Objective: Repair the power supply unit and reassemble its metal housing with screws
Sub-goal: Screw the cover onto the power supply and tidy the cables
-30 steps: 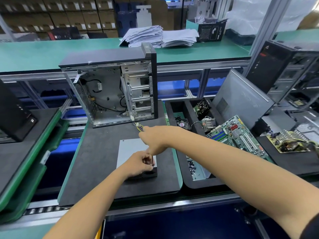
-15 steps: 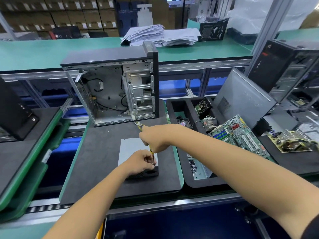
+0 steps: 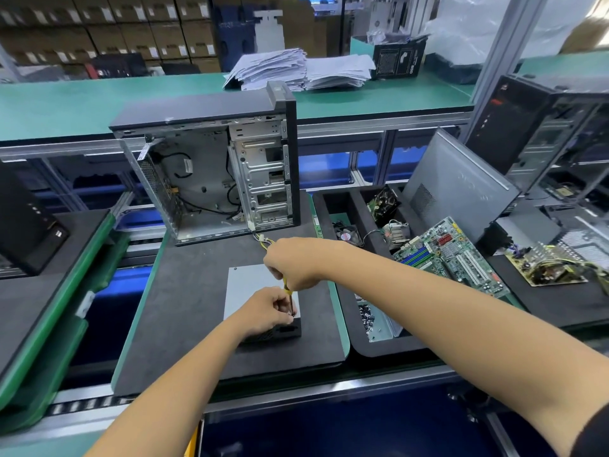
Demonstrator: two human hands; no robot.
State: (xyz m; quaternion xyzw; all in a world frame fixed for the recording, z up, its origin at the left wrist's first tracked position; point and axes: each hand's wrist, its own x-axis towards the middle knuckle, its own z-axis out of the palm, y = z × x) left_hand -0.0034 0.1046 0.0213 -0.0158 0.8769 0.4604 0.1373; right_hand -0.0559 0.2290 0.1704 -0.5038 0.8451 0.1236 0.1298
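Right hand [image 3: 293,268] grips the screwdriver [image 3: 289,296] upright over the power supply [image 3: 253,288] corner; left hand [image 3: 267,313] pinches near the tip, probably steadying a screw.

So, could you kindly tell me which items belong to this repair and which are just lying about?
In use: power supply unit; screwdriver in right hand; left hand steadying its tip; tray of screws.
Lying about: open computer case; motherboard; paper stack.

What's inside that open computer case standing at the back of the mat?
Inside the computer case you can see loose black cables against the bare back wall and an empty metal drive cage on the right. No circuit board is visible. The top panel shades the upper corner.
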